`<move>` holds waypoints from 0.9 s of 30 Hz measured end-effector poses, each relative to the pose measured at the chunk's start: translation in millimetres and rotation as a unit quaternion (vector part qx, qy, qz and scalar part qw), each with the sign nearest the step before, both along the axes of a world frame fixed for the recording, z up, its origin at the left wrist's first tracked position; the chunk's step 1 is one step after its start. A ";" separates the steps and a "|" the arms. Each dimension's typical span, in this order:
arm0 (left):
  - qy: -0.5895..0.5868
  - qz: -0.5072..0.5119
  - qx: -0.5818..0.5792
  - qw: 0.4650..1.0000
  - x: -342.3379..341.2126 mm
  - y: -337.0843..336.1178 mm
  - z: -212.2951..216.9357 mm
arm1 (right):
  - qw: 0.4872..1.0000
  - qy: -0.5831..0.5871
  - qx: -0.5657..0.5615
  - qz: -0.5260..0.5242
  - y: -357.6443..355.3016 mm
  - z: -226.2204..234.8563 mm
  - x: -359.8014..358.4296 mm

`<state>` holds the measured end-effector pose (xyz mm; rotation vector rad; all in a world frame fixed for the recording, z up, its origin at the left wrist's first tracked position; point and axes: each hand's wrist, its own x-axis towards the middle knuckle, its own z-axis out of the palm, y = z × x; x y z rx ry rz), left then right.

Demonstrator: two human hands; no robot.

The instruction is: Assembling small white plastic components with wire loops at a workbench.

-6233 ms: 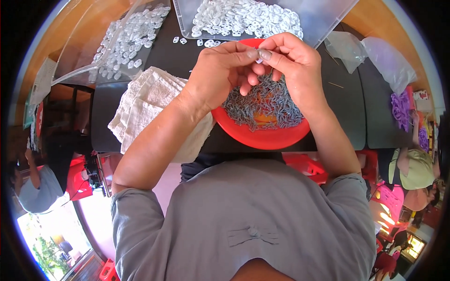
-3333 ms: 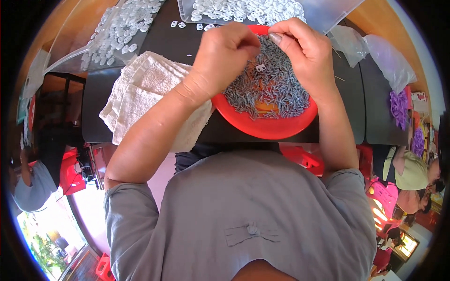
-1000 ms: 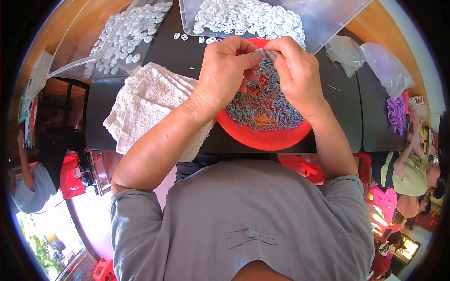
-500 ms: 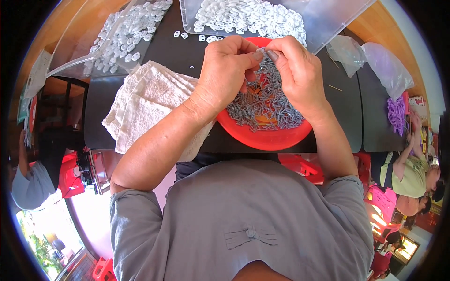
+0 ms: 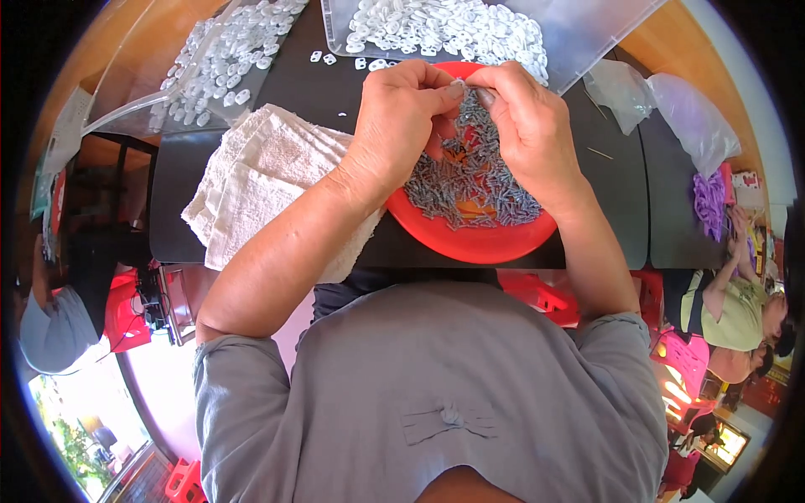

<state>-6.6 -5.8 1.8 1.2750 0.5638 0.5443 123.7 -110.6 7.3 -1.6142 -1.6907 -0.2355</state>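
Both hands (image 5: 396, 116) (image 5: 537, 126) pinch-tight on white piece (image 5: 459, 82)

1. The tabletop (image 5: 608, 197) is lit fairly evenly, with few hard shadows cast.
2. Beyond its near left corner, a window (image 5: 75, 419) is blown out to white.
3. Past the near right corner, a pink chair (image 5: 688, 356) is streaked by warm glare.
4. Toward the far right corner, pale highlights are caught by clear plastic bags (image 5: 619, 94).
5. Straight edges are bent outward, and the view is ringed in black.
6. Fine detail is lost at the pinched fingertips (image 5: 486, 97).
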 end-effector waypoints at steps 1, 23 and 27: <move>-0.001 -0.006 0.003 1.000 0.7 0.6 -1.3 | 1.000 -0.013 0.000 -0.006 -0.4 -1.0 0.6; -0.001 0.055 0.095 0.994 2.7 -13.8 -10.6 | 0.999 0.014 0.029 -0.025 0.1 -9.6 -11.6; -0.024 0.070 0.131 0.989 3.5 -16.8 -13.3 | 0.998 0.023 0.056 -0.014 3.1 -11.2 -13.5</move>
